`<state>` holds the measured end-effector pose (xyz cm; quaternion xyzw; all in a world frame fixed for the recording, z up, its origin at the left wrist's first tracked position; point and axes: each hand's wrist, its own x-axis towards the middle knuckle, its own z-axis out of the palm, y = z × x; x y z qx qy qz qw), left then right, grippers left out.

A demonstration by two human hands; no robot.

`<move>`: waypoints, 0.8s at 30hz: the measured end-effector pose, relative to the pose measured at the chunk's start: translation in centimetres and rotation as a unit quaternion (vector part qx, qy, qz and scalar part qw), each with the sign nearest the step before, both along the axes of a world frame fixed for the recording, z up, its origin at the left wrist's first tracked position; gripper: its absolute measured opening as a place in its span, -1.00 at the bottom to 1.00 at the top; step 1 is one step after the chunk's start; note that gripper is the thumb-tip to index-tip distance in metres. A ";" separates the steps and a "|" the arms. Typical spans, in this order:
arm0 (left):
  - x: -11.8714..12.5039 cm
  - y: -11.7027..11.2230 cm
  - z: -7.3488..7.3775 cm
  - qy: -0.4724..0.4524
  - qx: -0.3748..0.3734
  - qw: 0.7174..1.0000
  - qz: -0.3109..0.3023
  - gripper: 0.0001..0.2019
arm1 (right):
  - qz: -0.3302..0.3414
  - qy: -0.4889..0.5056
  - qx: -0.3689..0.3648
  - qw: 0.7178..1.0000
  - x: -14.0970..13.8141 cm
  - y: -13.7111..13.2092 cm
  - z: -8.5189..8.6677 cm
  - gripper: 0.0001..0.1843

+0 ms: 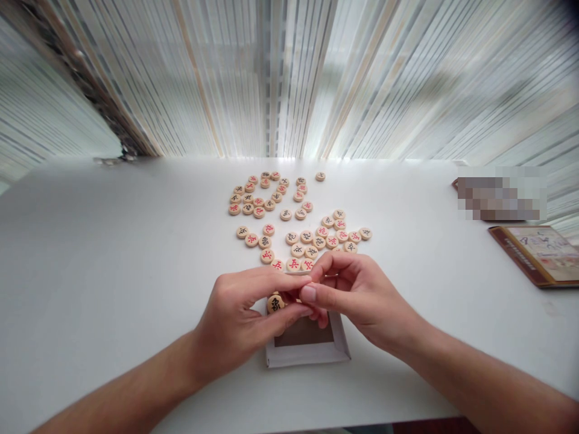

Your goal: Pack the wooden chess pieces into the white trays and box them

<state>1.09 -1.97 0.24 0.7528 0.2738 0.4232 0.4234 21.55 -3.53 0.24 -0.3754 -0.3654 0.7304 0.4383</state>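
Observation:
Over a small white open box (309, 354) with a brown bottom, my two hands meet fingertip to fingertip. My left hand (246, 304) has its thumb and fingers curved in towards the right hand. In the gap behind its thumb shows a round wooden Chinese chess piece (275, 303) with a black character; whether it touches the hand or rests in the box, I cannot tell. My right hand (357, 292) is closed, thumb pressed towards the index finger. Whatever the fingertips hold is hidden. Just beyond the hands lie several chess pieces (294, 264) with red characters, face up.
Many more red and black Chinese chess pieces (258, 202) are scattered across the far middle of the white table (113, 253). At the right lies a brown-edged flat box or lid (538, 256), with a blurred-out object (497, 196) behind it. A striped curtain (226, 78) hangs along the back edge.

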 end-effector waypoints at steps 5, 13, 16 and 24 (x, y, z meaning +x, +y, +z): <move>-0.1 0.1 -0.2 -0.014 -0.025 0.999 0.036 -0.69 | 0.004 0.022 0.005 1.000 0.2 0.1 0.4 -0.74; 0.0 0.0 -0.1 -0.056 -0.060 0.995 0.049 -0.60 | 0.027 0.040 0.010 0.999 0.3 0.1 0.0 -0.73; 0.1 -0.1 0.1 -0.063 -0.066 0.995 0.050 -0.57 | 0.030 0.042 0.006 0.999 0.2 0.0 -0.1 -0.66; 0.1 -0.3 -0.1 -0.008 0.007 0.999 0.047 -0.55 | 0.014 -0.018 -0.006 1.000 0.0 -0.3 0.1 -0.60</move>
